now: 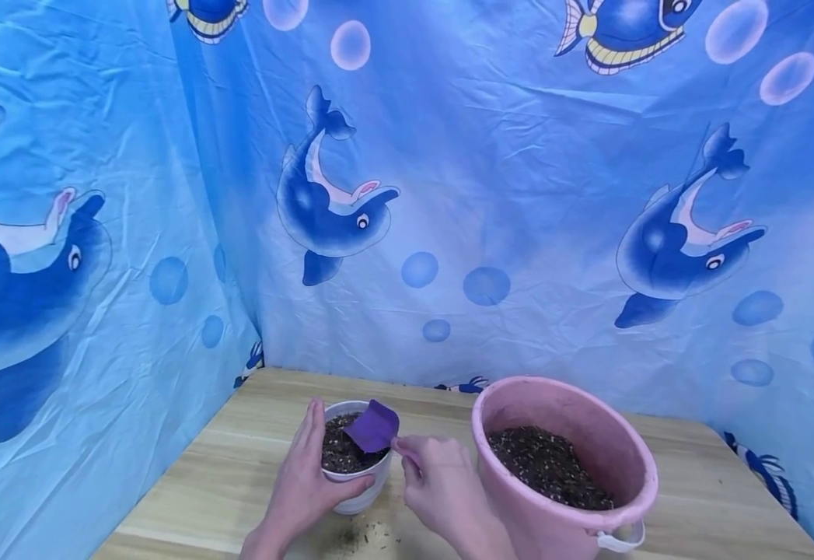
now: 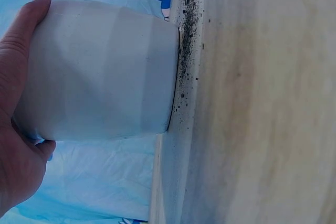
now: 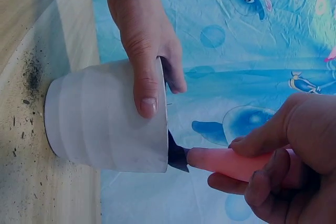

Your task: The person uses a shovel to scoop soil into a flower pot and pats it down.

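A white flowerpot [image 1: 355, 504] filled with dark soil [image 1: 340, 451] stands upright on the table. My left hand [image 1: 303, 474] grips the pot near its rim, thumb on the near side and fingers on the far left side. In my right hand [image 1: 445, 486] is the pink handle [image 3: 226, 162] of a small garden trowel. The trowel's purple blade [image 1: 373, 428] lies over the pot's right side, tilted, its lower edge at the soil. From the right wrist view, most of the blade is hidden inside the pot.
To the right stands a large pink bucket [image 1: 490, 467] with dark soil [image 1: 550, 467] in it and a white handle [image 1: 622, 538]. Spilled soil crumbs [image 1: 361, 537] lie on the wooden table [image 1: 239, 435] by the pot. A blue dolphin-print curtain [image 1: 518, 194] hangs behind and at the sides.
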The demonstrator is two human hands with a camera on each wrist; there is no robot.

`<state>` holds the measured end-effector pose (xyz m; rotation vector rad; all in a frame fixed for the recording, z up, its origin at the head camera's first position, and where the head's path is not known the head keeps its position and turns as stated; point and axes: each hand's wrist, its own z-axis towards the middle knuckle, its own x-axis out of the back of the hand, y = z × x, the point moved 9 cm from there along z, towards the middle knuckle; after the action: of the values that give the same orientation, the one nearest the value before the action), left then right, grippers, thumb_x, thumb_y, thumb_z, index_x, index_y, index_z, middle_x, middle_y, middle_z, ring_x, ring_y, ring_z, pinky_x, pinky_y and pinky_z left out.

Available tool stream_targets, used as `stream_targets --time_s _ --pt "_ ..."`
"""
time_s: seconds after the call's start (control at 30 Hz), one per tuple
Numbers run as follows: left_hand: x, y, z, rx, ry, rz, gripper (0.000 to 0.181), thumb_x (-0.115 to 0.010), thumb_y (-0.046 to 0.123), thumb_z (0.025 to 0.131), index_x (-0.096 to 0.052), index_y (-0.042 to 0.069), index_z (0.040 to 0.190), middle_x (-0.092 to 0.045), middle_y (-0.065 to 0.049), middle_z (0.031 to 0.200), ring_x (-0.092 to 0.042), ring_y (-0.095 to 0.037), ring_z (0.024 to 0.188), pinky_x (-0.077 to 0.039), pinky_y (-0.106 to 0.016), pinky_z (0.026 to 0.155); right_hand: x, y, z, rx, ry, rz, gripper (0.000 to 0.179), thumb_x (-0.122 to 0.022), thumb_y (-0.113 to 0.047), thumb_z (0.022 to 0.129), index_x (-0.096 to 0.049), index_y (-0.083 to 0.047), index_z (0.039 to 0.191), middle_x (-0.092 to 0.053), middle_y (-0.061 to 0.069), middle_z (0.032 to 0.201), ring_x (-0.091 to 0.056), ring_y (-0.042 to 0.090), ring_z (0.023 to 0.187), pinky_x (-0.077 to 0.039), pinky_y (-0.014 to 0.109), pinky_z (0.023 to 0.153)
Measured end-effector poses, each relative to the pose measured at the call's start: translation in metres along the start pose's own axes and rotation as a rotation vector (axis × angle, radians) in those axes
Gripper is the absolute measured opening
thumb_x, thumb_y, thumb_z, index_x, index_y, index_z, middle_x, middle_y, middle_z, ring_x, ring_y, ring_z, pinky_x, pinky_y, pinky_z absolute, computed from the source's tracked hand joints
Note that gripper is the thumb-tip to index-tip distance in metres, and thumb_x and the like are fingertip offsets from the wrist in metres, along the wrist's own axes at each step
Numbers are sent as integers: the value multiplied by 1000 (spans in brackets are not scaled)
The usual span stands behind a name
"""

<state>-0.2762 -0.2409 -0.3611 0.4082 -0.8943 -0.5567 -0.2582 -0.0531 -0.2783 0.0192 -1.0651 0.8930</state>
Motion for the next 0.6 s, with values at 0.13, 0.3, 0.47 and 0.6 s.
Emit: stream_targets --time_s 0.13,0.3,0.47,0.6 --pt "0 2 1 -12 -1 -1 133 -83 61 58 -15 -3 152 -17 -26 156 -26 -47 138 -30 -60 108 9 -1 -4 21 25 -24 28 -67 -4 78 -75 -17 102 -75 -2 85 -46 -1 51 -41 20 48" --pt "1 1 1 -12 0 -17 132 -84 60 59 -12 2 154 -15 -23 157 -24 -47 138 -29 -62 108 18 -10 1 52 -11 -40 15 -67 -10 82 -77 -17 90 -66 -9 65 -43 -3 48 -40 18 48" --pt "0 -3 0 20 -38 -29 134 -81 64 59 -6 8 155 -11 -20 159 -21 -47 140 -27 -64 107 20 -22 14 38 -164 -16 15 -64 -8 79 -77 -12 86 -54 -13 55 -37 -1 42 -36 18 41" --pt "-2 -4 0 29 -53 -30 134 -80 66 60 -8 5 155 -11 -21 159 -21 -47 140 -26 -64 108 27 -32 25 43 -226 -24 20 -61 -5 72 -76 -8 85 -54 -13 56 -43 1 44 -39 18 43"
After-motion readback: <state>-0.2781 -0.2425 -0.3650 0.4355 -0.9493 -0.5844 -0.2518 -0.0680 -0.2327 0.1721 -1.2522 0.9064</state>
